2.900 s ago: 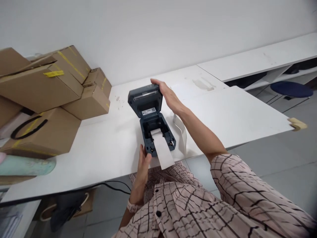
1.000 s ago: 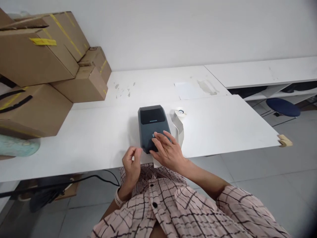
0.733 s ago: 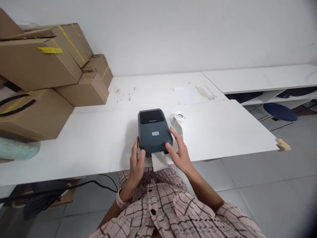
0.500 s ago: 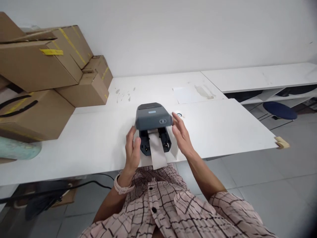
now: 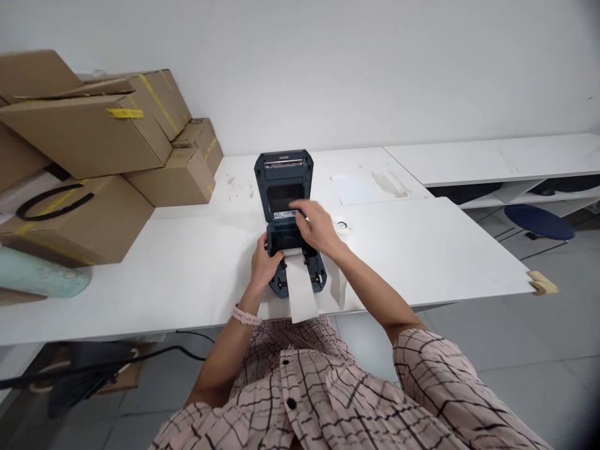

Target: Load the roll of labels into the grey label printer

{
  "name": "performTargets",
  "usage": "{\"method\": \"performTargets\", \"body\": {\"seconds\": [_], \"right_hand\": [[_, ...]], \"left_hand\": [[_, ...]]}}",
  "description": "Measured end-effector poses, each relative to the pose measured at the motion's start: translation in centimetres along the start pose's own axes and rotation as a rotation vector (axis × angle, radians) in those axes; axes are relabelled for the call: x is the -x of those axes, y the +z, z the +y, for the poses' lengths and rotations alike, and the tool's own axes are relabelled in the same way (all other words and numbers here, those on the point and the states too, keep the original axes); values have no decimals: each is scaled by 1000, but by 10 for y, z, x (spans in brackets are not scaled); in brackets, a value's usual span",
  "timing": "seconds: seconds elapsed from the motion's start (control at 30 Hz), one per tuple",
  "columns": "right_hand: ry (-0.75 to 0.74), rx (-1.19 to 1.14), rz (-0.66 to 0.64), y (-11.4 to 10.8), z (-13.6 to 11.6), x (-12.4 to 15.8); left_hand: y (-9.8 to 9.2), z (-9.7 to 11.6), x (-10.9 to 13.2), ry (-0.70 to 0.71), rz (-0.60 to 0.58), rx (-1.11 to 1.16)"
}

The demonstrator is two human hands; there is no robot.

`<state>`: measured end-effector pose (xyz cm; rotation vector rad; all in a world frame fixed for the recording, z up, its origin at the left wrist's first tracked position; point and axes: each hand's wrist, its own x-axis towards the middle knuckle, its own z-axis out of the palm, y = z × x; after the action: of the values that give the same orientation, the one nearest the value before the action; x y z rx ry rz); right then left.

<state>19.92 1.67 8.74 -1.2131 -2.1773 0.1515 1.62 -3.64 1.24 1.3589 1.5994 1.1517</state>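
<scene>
A dark blue-grey label printer (image 5: 275, 282) stands near the table's front edge with its lid (image 5: 284, 178) raised and leaning back. Out of its front hangs a white paper strip (image 5: 301, 289) that reaches past the table edge. My left hand (image 5: 265, 261) grips the printer's left wall, thumb over the rim and fingers outside. Above the printer's right half is my right hand (image 5: 319, 230), fingers bent and apart, with nothing visible in it. It covers part of the printer's inside and the lid's lower right corner.
Cardboard boxes (image 5: 84, 137) are stacked on the left, with a pale green cylinder (image 5: 44, 275) in front. Right of the printer lies a white roll (image 5: 344, 226); a paper sheet (image 5: 356, 189) lies farther back. A blue stool (image 5: 539, 222) stands at the right.
The printer's lid has swung up and back, baring the inside. My left hand has closed on the left wall; my right hand has moved left over the printer.
</scene>
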Motion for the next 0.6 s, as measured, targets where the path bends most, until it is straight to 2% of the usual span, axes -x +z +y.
{"method": "performTargets", "body": {"seconds": [0.1,0.2,0.3,0.4,0.5,0.6], "right_hand": [[-71,169,-365,15,-8,10],[-135,178,-504,31,-10,17],[-184,149,-616,35,-8,14],[-233,-29,-717,19,2,10],[-257,-500,-775,-14,25,20],[-257,-937,-614,-52,59,56]], "left_hand": [[0,3,0,-4,18,-30],[0,3,0,-16,11,-50],[-1,2,0,-25,-7,-77],[-3,0,1,-19,-38,-97],[-4,-1,2,-19,-41,-94],[-4,-2,3,-23,-47,-64]]}}
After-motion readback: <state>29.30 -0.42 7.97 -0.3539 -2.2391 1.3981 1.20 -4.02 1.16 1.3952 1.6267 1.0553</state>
